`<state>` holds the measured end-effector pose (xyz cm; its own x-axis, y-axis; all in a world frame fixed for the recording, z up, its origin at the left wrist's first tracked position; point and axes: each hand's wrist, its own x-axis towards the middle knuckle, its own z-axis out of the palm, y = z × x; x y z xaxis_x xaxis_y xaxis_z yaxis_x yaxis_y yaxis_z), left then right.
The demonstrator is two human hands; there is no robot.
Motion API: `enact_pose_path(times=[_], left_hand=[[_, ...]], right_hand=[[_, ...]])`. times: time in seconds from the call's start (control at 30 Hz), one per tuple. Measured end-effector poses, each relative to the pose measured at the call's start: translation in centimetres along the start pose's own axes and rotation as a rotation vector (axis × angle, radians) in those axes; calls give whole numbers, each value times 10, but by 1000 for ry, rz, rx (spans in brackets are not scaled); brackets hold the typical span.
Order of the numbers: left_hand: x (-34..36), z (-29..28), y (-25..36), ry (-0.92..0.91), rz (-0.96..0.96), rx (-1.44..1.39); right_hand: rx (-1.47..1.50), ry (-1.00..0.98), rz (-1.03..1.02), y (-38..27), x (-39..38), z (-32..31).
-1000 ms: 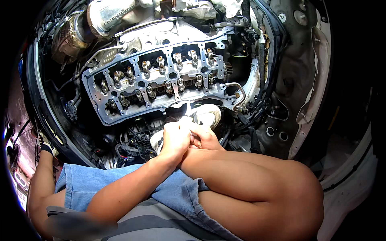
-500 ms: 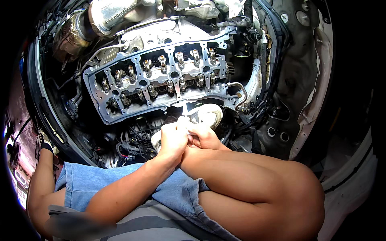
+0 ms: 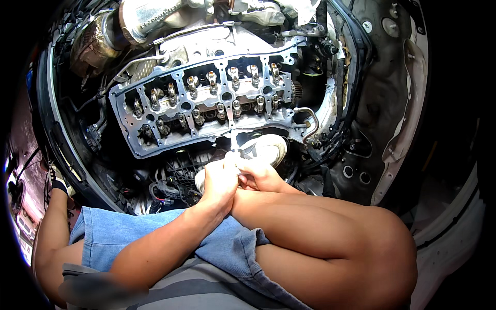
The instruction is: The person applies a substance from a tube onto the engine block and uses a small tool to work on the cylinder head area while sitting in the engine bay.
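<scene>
Both my hands are closed together round a small tube with a white tapered nozzle; its body is mostly hidden by the fingers. My left hand wraps it from the left, while my right hand grips from the right, beside my raised knee. The nozzle's tip points away from me at the near edge of a cylinder head, at or close to its rim. Rows of rocker arms stand inside the head. A grey bead, apparently sealant, runs along parts of the rim.
My shoe rests in the engine bay just right of the nozzle. Wiring and a ribbed black part lie under the hands. A metal exhaust part sits at the far left, a curved pipe at the head's right end.
The nozzle tip and both hands have shifted slightly left along the head's near edge. The whole view has moved a little too. My grip looks the same.
</scene>
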<state>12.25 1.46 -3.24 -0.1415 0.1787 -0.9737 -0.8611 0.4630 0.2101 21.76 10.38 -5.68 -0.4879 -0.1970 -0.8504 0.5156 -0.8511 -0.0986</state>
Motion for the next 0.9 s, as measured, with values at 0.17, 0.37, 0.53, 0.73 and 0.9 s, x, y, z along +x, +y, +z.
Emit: enact_pose_path(times=[0.17,0.37,0.53,0.73,0.9], left_hand=[[3,-6,-7,-34,11,-17],[3,-6,-6,5,-35,-64],[10,-13,-16,40,-19,-30],[11,-13,-16,48,-67,-85],[10,-16,-16,65,-63,-54]], right_hand=[[15,26,26,-1,1,2],[-3,7,11,7,9,-3],[-55,-39,43,-5,6,1],[-42,-4,53,6,16,-1],[-110,-49,81,-4,12,4]])
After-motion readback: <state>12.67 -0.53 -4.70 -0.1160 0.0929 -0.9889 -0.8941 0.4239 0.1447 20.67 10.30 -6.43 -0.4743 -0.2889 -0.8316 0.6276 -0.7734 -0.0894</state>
